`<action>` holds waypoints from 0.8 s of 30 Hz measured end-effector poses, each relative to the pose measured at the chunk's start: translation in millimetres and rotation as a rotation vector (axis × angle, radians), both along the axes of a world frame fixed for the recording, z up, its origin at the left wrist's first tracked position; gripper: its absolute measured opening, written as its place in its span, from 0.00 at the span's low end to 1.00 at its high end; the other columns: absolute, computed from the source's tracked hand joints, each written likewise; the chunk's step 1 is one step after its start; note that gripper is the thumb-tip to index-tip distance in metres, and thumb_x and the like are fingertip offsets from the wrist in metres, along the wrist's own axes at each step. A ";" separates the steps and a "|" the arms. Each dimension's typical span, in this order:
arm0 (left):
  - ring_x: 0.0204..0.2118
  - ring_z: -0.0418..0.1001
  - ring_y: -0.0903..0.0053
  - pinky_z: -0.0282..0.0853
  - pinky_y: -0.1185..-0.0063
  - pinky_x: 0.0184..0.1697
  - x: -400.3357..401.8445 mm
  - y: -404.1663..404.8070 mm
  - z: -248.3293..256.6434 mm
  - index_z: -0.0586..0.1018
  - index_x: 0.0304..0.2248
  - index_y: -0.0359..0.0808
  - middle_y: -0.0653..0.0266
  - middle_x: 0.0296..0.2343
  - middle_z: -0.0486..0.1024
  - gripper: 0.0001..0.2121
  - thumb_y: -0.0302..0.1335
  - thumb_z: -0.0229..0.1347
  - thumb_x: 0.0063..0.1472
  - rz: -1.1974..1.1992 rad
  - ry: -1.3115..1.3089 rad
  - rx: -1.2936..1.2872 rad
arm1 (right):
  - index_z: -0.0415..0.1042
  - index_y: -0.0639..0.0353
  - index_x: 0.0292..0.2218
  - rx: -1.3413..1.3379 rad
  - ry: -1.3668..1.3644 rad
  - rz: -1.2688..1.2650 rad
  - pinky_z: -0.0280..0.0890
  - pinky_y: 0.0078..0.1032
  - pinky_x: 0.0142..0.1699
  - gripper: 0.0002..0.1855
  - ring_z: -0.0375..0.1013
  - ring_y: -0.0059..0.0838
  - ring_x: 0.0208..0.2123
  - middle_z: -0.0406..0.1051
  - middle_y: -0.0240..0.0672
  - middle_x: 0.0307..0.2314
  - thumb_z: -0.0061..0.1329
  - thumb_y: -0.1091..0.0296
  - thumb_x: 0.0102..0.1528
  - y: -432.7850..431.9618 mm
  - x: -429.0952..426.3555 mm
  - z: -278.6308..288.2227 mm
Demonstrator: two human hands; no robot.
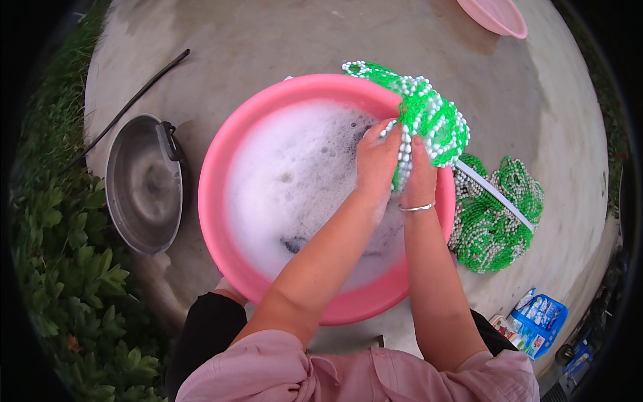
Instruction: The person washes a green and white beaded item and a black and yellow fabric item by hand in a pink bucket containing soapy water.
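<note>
A big pink plastic basin [226, 151] full of foamy water [286, 166] stands before me. At its right side, my left hand [379, 156] and my right hand [422, 168] grip strands of a green and white bead curtain [434, 120]. The bunch drapes over the basin's upper right rim and hangs partly outside. A silver bangle [418, 207] circles my right wrist. Outside the basin to the right, more green and white bead strands [495, 221] lie heaped on the ground, with a white strip [495, 195] across them.
A metal pan [145, 186] and a black hose [135, 98] are at the left, beside leafy plants [95, 271]. Another pink basin [497, 15] sits at the top right. A blue detergent bag [540, 321] lies at the lower right on the concrete ground [281, 40].
</note>
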State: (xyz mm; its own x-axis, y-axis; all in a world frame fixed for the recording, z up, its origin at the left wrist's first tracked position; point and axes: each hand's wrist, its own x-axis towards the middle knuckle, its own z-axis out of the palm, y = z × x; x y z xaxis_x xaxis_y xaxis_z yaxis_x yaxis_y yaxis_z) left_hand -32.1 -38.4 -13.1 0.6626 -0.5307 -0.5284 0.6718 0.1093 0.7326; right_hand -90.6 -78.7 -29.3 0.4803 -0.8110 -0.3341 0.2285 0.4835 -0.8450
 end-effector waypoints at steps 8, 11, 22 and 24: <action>0.40 0.68 0.66 0.61 0.75 0.43 10.1 -4.8 9.9 0.72 0.40 0.35 0.53 0.36 0.70 0.13 0.30 0.48 0.55 -0.063 -0.165 0.047 | 0.64 0.65 0.41 -0.131 0.039 -0.163 0.60 0.20 0.42 0.14 0.64 0.21 0.38 0.65 0.32 0.37 0.42 0.70 0.53 11.4 17.6 19.8; 0.40 0.68 0.63 0.61 0.73 0.43 -14.3 -2.0 18.5 0.71 0.40 0.36 0.51 0.36 0.70 0.13 0.31 0.47 0.56 -0.127 -0.423 0.186 | 0.64 0.67 0.40 -0.876 0.662 0.075 0.62 0.23 0.38 0.14 0.67 0.24 0.33 0.68 0.32 0.33 0.43 0.69 0.53 -17.5 -21.2 -22.1; 0.47 0.64 0.66 0.58 0.76 0.48 -30.2 12.9 27.0 0.66 0.46 0.35 0.54 0.43 0.66 0.17 0.31 0.42 0.58 -0.154 -0.626 0.110 | 0.66 0.66 0.35 -0.567 0.358 0.079 0.62 0.23 0.32 0.12 0.66 0.22 0.29 0.68 0.34 0.29 0.39 0.66 0.55 -13.2 -13.1 -2.0; 0.49 0.60 0.71 0.54 0.78 0.51 -8.4 5.7 34.3 0.65 0.48 0.34 0.56 0.44 0.65 0.18 0.31 0.42 0.59 -0.182 -0.266 0.097 | 0.65 0.65 0.38 -0.275 0.181 -0.030 0.62 0.23 0.36 0.15 0.67 0.24 0.32 0.68 0.35 0.31 0.37 0.63 0.55 -2.9 -6.6 -1.1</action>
State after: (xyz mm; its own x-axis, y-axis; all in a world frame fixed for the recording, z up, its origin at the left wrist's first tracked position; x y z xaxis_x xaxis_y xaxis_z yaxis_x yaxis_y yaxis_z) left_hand -40.5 -32.8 21.2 0.6832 -0.6084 -0.4039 0.4580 -0.0738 0.8859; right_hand -97.2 -81.7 -30.4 0.4075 -0.8956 -0.1787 0.0732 0.2271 -0.9711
